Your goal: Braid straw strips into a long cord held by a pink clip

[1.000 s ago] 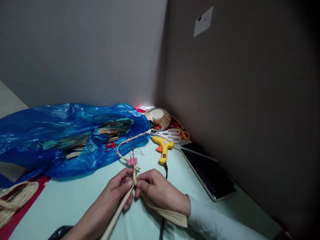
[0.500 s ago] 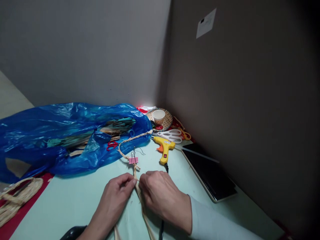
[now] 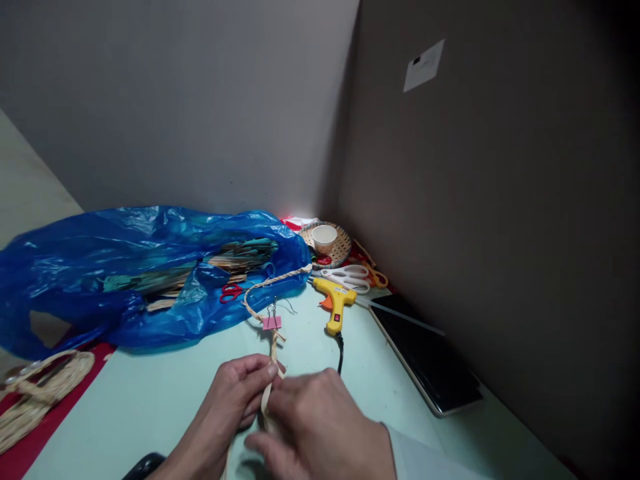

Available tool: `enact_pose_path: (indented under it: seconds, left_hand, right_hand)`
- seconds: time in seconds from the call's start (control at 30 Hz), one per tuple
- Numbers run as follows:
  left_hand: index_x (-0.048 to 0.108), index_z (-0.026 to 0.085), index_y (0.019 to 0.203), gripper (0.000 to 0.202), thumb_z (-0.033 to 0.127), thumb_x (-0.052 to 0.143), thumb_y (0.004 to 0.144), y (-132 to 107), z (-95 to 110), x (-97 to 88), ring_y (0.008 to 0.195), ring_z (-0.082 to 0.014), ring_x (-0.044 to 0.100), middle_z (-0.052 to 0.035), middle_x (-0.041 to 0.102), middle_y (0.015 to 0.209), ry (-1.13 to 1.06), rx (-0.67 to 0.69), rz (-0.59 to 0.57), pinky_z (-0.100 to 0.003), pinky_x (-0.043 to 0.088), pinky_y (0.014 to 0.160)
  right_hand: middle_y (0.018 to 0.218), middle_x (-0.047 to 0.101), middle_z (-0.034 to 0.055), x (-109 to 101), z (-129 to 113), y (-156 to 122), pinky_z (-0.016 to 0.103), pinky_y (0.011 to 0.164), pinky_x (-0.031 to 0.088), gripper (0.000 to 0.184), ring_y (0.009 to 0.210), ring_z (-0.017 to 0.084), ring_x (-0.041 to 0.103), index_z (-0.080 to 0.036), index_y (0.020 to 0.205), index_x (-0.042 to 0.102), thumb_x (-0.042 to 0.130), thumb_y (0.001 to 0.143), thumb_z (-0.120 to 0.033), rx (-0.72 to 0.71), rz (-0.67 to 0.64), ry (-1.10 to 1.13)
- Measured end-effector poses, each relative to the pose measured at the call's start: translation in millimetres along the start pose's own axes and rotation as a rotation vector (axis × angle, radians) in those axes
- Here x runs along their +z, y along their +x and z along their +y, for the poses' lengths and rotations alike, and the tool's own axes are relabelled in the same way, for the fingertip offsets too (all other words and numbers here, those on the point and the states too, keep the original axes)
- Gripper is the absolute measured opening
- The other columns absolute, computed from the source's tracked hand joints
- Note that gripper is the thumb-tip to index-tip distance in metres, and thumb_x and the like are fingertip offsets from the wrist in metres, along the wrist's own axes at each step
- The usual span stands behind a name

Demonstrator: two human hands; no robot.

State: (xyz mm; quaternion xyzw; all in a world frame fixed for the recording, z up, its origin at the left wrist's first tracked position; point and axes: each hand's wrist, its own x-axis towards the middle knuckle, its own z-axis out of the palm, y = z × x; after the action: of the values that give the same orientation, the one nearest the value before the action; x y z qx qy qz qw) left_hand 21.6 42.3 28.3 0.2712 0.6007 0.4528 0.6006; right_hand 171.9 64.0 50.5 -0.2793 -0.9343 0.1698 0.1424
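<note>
Workpiece: braid (image 3: 273,347) lies on bench (image 3: 150,393), running from pink clip (image 3: 272,323) down to both hands.
Left side: left hand (image 3: 240,397) pinches braid end, fingers pressed together.
Right side: right hand (image 3: 320,433) curls just beside it; grip cannot be told.
Beyond: glue gun (image 3: 337,303), right of braid.

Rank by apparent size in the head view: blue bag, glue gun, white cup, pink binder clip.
1. blue bag
2. glue gun
3. white cup
4. pink binder clip
Cup and clip look close; the cup sits farther back.
</note>
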Motion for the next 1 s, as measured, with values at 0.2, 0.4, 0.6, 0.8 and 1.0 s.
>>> enact_pose_path:
  seconds: [0.2, 0.4, 0.6, 0.8, 1.0]
  left_hand:
    - [0.064, 0.012, 0.07, 0.032, 0.039, 0.08, 0.065, 0, 0, -1.9, 0.039, 0.0004, 0.016, 0.0049, 0.052, 0.049, -0.09, 0.045, -0.158, -0.016, 0.008, 0.039]
    - [0.059, 0.015, 0.075, 0.036, 0.043, 0.078, 0.066, -2, -8, 1.0, 0.038, 0.0, 0.017, 0.0076, 0.048, 0.048, -0.034, 0.124, -0.118, -0.017, 0.006, 0.04]
    - [0.046, 0.02, 0.088, 0.035, 0.041, 0.07, 0.074, -5, -9, 1.5, 0.037, -0.0007, 0.024, 0.0045, 0.062, 0.058, 0.048, 0.178, -0.076, -0.017, 0.008, 0.042]
    - [0.048, 0.02, 0.08, 0.027, 0.044, 0.06, 0.081, -7, -2, -4.8, 0.042, -0.005, 0.032, 0.0046, 0.06, 0.061, 0.333, 0.201, -0.135, -0.019, 0.019, 0.043]
    - [0.065, 0.021, 0.081, 0.027, 0.035, 0.046, 0.092, -22, 10, -10.1, 0.078, -0.0196, 0.064, -0.0031, 0.068, 0.08, 1.023, 0.594, 0.118, -0.029, 0.045, 0.072]
  right_hand:
    - [0.081, 0.067, 0.0041, -10, 27, 13, 0.025, 0.071, 0.041, 0.025, 0.078, 0.016, 0.061, -0.017, 0.087, 0.06, 0.043, 0.097, -0.032, 0.263, 0.018, 0.53]
    - [0.067, 0.059, -0.0008, 5, 32, 15, 0.022, 0.064, 0.035, 0.028, 0.064, 0.011, 0.052, -0.018, 0.071, 0.053, 0.041, 0.096, -0.024, 0.211, -0.022, 0.587]
    - [0.064, 0.061, -0.0006, 6, 30, 13, 0.021, 0.062, 0.034, 0.028, 0.062, 0.011, 0.052, -0.017, 0.066, 0.058, 0.044, 0.091, -0.019, 0.258, 0.024, 0.612]
    - [0.061, 0.066, 0.001, 10, 29, 16, 0.019, 0.058, 0.037, 0.025, 0.056, 0.01, 0.053, -0.015, 0.064, 0.059, 0.05, 0.086, -0.021, 0.355, 0.106, 0.759]
    - [0.056, 0.06, -0.0001, 15, 28, 17, 0.02, 0.051, 0.032, 0.018, 0.053, 0.01, 0.049, -0.015, 0.063, 0.06, 0.054, 0.079, -0.02, 0.452, 0.169, 0.7]
